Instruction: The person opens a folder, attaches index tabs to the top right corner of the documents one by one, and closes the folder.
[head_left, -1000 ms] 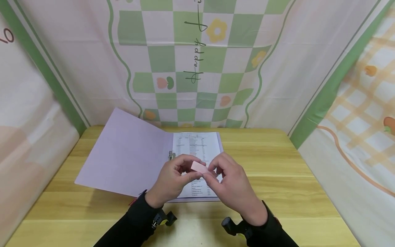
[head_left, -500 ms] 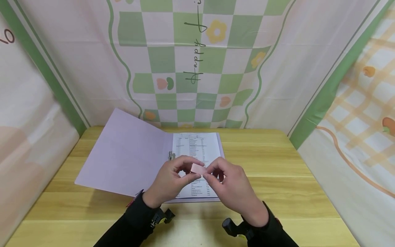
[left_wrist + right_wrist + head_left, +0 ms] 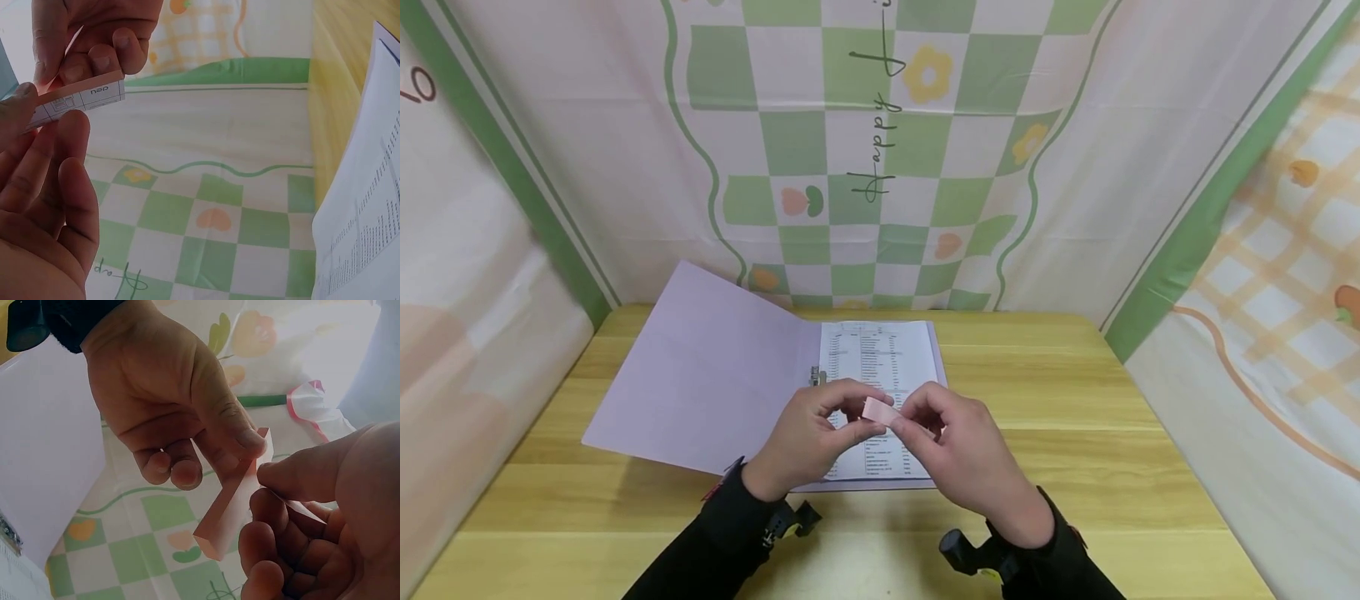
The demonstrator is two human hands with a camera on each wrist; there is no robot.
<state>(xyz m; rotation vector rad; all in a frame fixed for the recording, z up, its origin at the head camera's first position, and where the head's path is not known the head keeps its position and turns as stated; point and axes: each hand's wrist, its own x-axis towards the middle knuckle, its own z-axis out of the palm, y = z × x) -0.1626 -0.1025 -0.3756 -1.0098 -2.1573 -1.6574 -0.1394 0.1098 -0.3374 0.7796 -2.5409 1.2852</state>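
A small pink strip (image 3: 878, 411) is held up between both hands above an open lilac folder (image 3: 707, 375). My left hand (image 3: 808, 433) pinches its left part between thumb and fingers. My right hand (image 3: 962, 437) pinches the right part. In the left wrist view, the strip (image 3: 100, 94) shows a white face with printed lines and lettering. The right wrist view shows it as a long, angled pink piece (image 3: 219, 526) with a narrow edge; I cannot tell whether it is a pad or folded paper. Beneath the hands lie printed sheets (image 3: 880, 346), partly covered by them.
The folder's cover stands tilted open to the left, and a metal clip (image 3: 817, 377) sits at its spine. Everything rests on a wooden table (image 3: 1037, 400). A patterned cloth (image 3: 880, 142) hangs behind the table, with more cloth on both sides.
The left hand and forearm have shifted slightly left and down. The right hand has lowered slightly. The pink strip has turned a little between the fingers; the folder stays put.
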